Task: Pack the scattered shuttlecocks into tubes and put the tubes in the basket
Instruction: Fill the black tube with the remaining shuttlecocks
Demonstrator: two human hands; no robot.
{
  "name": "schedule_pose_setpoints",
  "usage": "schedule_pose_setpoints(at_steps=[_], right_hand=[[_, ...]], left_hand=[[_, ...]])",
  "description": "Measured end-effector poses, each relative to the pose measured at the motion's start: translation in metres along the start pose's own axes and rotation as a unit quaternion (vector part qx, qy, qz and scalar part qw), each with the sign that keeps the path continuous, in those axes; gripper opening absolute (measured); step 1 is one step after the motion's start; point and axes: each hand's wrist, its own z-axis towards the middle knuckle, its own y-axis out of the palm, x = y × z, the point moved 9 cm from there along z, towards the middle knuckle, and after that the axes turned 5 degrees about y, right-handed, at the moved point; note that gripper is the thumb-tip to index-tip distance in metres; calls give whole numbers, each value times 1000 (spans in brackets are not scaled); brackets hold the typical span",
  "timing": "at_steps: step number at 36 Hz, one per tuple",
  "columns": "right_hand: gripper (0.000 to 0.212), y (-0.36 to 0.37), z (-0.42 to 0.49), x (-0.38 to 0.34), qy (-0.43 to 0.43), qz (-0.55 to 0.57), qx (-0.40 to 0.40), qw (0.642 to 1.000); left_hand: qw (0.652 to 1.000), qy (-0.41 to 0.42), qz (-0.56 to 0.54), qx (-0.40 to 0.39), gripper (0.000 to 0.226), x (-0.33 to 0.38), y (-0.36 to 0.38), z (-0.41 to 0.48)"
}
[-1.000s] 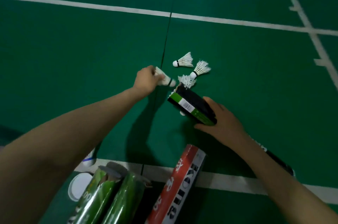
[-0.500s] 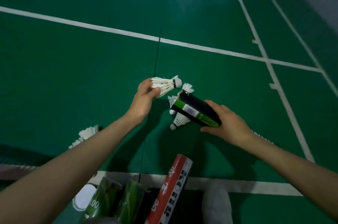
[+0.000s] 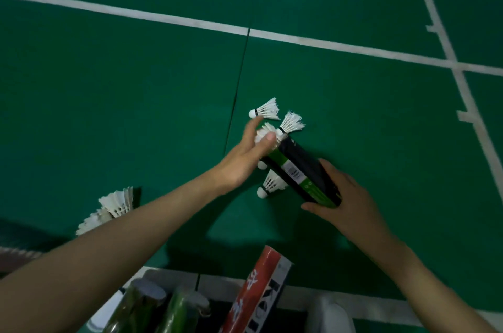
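Note:
My right hand (image 3: 345, 199) grips a black and green tube (image 3: 302, 172) that lies tilted low over the green floor, its mouth pointing up-left. At that mouth my left hand (image 3: 245, 158) holds a white shuttlecock (image 3: 262, 135) between thumb and fingers, partly inside the opening. Two loose shuttlecocks lie just beyond the tube's mouth: one (image 3: 266, 109) farther away and one (image 3: 291, 123) to the right. Another shuttlecock (image 3: 270, 185) lies beneath the tube, with a further white cork end beside it. More shuttlecocks (image 3: 114, 204) lie at the left, partly hidden by my left forearm.
At the bottom edge, two green tubes (image 3: 141, 311) and a red and white tube (image 3: 258, 294) stick up from a dark container. A white lid (image 3: 106, 313) lies at the lower left. White court lines (image 3: 340, 47) cross the floor.
My left hand carried the shuttlecock from above the floor to the tube's mouth and pushed it partly in. The view shifted, so the two far shuttlecocks show again.

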Motion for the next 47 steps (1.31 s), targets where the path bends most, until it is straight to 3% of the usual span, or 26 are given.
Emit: schedule_pose_setpoints(at_steps=[3, 6, 8, 12, 14, 16, 19, 22, 25, 27, 29, 32, 35, 41, 45, 47], right_hand=[[93, 8, 2, 9, 9, -15, -4, 1000], [92, 10, 7, 25, 29, -3, -9, 1000], [92, 11, 12, 33, 41, 8, -13, 999], [92, 14, 20, 44, 71, 19, -22, 997], [93, 13, 21, 51, 84, 26, -17, 996], [92, 13, 19, 59, 92, 34, -14, 995], [91, 14, 15, 69, 93, 40, -13, 995], [92, 13, 10, 76, 97, 33, -11, 995], [94, 17, 4, 79, 102, 38, -12, 994], [94, 19, 0, 79, 101, 43, -11, 994], [94, 20, -5, 77, 97, 43, -11, 994], [92, 21, -11, 71, 82, 42, -8, 996], [91, 19, -16, 65, 69, 45, 3, 997], [90, 20, -30, 57, 39, 55, 20, 997], [90, 17, -36, 54, 29, 62, 37, 997], [90, 16, -39, 52, 20, 70, 37, 997]], left_hand=[[999, -21, -9, -36, 81, -11, 33, 1], [997, -44, -52, -44, 50, -9, 47, 11], [998, -52, -31, -14, 54, -11, 37, 28], [987, -50, 122, 89, 47, -33, 3, 66], [963, -29, 263, 57, 59, -45, 0, 82], [921, -21, 388, -23, 65, -59, 7, 92], [890, -59, 449, -58, 56, -79, 6, 90], [901, -63, 429, 23, 35, -80, -11, 81], [908, -64, 379, 165, 25, -70, -38, 63], [917, -46, 277, 284, 26, -54, -52, 44], [925, -35, 158, 343, 22, -43, -53, 29], [943, -32, 13, 330, 12, -33, -34, 17], [960, -5, -86, 268, 8, -19, -11, 11], [980, 14, -98, 174, 37, -12, 22, 0], [989, 17, -95, 110, 70, -15, 33, -6], [994, 22, -73, 83, 71, -11, 36, -8]])
